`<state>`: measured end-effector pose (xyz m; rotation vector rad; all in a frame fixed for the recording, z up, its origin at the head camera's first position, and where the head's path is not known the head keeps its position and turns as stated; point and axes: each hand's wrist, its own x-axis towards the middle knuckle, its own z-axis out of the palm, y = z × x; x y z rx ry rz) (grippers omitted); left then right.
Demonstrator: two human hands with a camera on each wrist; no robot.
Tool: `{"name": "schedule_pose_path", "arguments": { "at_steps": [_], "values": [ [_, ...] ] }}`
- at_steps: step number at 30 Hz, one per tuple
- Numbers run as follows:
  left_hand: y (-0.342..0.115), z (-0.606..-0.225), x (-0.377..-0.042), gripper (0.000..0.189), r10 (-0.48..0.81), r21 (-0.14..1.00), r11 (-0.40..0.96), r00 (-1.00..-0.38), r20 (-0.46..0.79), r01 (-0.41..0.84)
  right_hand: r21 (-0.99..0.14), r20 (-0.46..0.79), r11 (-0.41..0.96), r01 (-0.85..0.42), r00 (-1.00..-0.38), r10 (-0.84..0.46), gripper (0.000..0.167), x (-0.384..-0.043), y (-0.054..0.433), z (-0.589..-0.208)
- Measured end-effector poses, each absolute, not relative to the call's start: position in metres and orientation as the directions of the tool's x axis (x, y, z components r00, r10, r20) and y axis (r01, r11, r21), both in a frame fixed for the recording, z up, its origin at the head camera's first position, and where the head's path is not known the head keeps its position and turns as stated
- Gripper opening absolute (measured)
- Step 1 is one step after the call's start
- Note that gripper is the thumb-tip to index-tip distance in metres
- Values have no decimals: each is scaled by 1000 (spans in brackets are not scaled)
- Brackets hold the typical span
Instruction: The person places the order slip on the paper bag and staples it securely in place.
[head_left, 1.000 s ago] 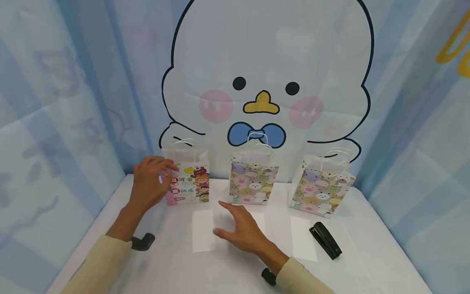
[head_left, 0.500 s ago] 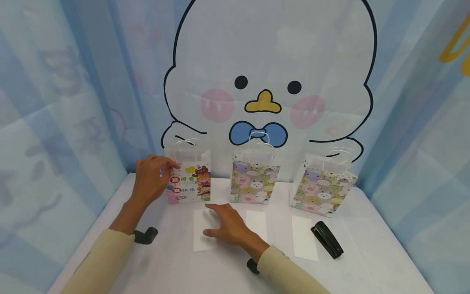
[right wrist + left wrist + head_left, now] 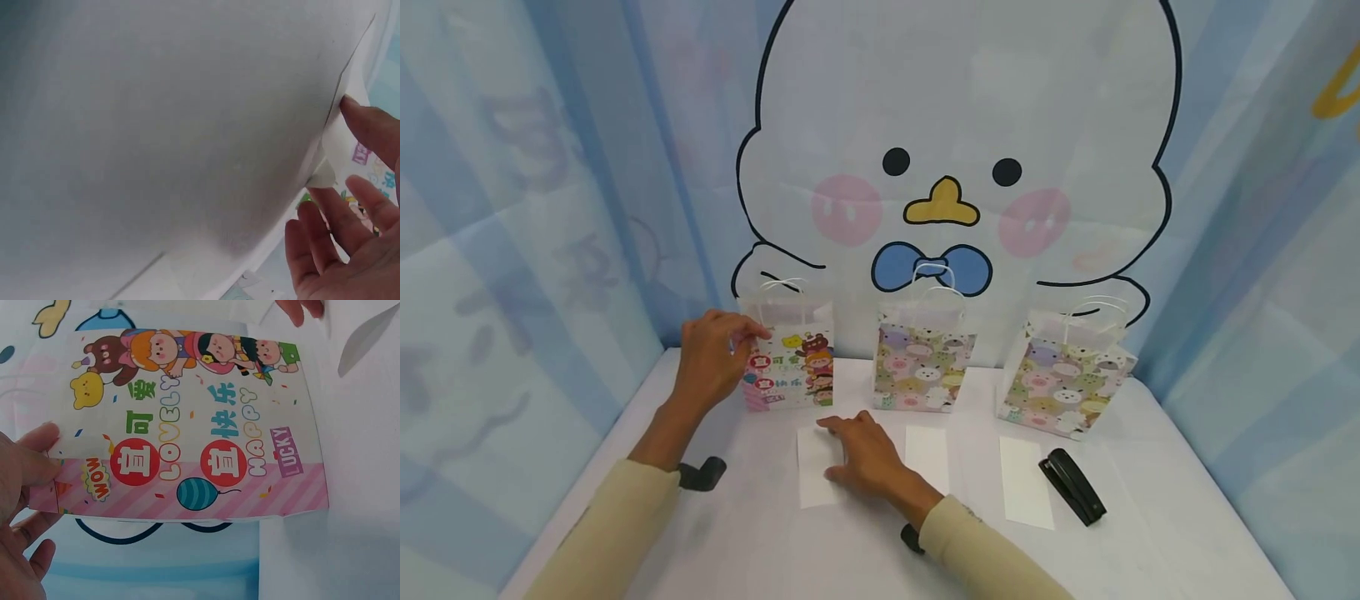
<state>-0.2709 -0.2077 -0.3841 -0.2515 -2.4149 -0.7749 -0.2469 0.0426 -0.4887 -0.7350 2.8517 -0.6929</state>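
Across the near side of the white worktop [image 3: 805,558], our two pale sleeves [image 3: 602,533] slant inward. Farther in, our right hand [image 3: 867,457] holds the left sheet of paper [image 3: 814,467] between thumb and finger, the other fingers apart and the sheet bowing up off the worktop at its edge. To the right lie the middle sheet [image 3: 927,454], partly hidden by this hand, and the right sheet [image 3: 1026,483], with a black stapler [image 3: 1072,487] just beside it toward the right edge. Beyond, near the back left corner, our left hand [image 3: 711,358] pinches the upper left side of the cartoon bag [image 3: 790,371], which stands upright. Along the back edge we see the middle bag [image 3: 921,368] and, toward the back right corner, the right bag [image 3: 1067,387], both animal-printed. Behind hangs a curtain [image 3: 940,83] with a big bird.
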Motion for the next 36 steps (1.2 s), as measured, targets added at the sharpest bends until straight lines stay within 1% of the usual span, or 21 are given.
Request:
{"name": "schedule_pose_path", "arguments": {
  "at_steps": [5, 10, 12, 20, 28, 31, 36],
  "values": [
    [-208, -383, -270, 17, -2, 472, 816, -816, 578, 333, -554, 2, 738, -385, -887, -461, 71, -246, 40, -487],
    [-208, -382, -269, 17, 1, 467, 818, -812, 584, 337, -651, 31, 673, -351, -898, -439, 74, -246, 39, -488],
    [-208, -382, -269, 17, 2, 465, 818, -811, 585, 338, -676, 39, 655, -338, -904, -425, 72, -246, 39, -488],
    [-208, -381, -269, 18, 0, 472, 814, -812, 584, 340, -752, 14, 624, -214, -951, -309, 49, -247, 38, -487],
    [-209, -381, -271, 19, 4, 467, 812, -803, 596, 351, -817, -29, 562, -130, -964, -265, 40, -251, 40, -483],
    [-209, -381, -271, 19, 2, 468, 810, -801, 598, 352, -833, -8, 536, -138, -965, -260, 32, -253, 39, -482],
    [-209, -381, -272, 18, -2, 470, 817, -813, 582, 335, -843, 119, 474, -254, -947, -297, 25, -256, 35, -474]
  ]
}}
